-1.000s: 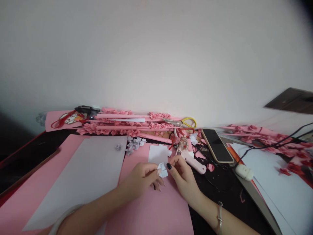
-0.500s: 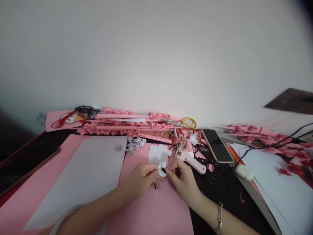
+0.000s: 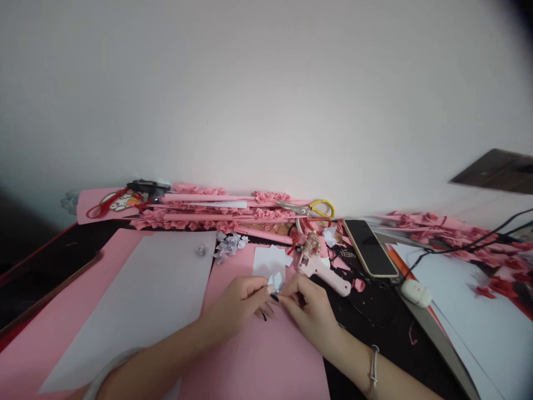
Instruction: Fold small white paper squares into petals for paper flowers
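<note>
Left hand (image 3: 239, 303): thumb and fingers pinch a small, creased white paper piece (image 3: 275, 279). Right hand (image 3: 310, 305): fingertips pressed together at its lower edge. Beneath the fingers: flat pink sheet (image 3: 266, 358). Beyond, left: folded paper flowers (image 3: 229, 246); right: pistol-shaped glue gun (image 3: 331, 278).

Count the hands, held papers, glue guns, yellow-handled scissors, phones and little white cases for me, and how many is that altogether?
Left hand and right hand: 2
Held paper: 1
Glue gun: 1
Scissors: 1
Phone: 1
White case: 1
Total: 7
</note>
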Available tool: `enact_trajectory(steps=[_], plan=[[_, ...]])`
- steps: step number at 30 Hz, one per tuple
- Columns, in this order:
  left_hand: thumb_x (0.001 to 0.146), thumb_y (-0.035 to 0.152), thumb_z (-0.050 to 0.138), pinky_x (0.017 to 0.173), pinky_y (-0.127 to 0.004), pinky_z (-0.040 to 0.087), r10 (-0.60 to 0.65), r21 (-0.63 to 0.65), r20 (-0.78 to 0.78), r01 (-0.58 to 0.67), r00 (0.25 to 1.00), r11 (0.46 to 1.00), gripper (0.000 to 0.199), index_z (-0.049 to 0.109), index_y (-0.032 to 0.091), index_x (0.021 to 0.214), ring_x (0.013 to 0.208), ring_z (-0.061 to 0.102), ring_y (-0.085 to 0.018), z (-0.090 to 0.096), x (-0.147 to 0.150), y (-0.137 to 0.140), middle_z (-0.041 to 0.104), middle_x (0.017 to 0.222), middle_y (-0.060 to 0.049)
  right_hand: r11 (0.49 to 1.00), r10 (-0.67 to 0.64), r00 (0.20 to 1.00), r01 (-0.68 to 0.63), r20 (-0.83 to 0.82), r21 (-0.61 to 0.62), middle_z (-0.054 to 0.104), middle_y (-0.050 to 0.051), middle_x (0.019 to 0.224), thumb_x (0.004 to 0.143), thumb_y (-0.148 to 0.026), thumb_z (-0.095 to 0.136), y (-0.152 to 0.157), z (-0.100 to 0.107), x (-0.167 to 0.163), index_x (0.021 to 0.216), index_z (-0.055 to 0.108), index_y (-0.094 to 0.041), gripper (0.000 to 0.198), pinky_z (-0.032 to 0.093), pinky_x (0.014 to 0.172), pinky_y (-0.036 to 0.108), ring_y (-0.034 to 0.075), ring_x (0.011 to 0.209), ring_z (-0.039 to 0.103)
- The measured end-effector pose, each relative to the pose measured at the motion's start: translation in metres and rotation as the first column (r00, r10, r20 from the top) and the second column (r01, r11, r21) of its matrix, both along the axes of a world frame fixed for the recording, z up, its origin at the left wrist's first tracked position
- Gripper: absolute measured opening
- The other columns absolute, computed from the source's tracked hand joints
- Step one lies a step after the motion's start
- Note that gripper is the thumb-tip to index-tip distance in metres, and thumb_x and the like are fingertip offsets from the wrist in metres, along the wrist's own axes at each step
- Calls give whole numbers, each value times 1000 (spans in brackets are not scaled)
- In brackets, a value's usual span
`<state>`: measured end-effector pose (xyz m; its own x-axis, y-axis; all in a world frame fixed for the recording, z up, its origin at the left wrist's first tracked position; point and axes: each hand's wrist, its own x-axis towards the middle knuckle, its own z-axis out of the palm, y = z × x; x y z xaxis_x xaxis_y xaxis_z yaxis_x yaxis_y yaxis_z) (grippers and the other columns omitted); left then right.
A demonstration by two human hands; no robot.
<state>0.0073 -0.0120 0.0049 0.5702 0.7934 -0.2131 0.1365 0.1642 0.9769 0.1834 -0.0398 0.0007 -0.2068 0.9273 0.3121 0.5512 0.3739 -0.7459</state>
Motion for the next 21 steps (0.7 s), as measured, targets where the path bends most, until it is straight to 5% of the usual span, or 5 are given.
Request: enact_trajectory(steps=[21], plan=[[78, 49, 56, 62, -28, 48, -12, -89, 32, 15, 999, 996, 34, 58, 16, 72, 66, 65, -18, 1, -1, 6, 66, 68, -2, 998, 57, 998, -58, -20, -39, 55, 0, 63, 87, -21, 52, 0, 5, 0, 74, 59, -18, 15, 36, 53, 25, 14, 55, 47]])
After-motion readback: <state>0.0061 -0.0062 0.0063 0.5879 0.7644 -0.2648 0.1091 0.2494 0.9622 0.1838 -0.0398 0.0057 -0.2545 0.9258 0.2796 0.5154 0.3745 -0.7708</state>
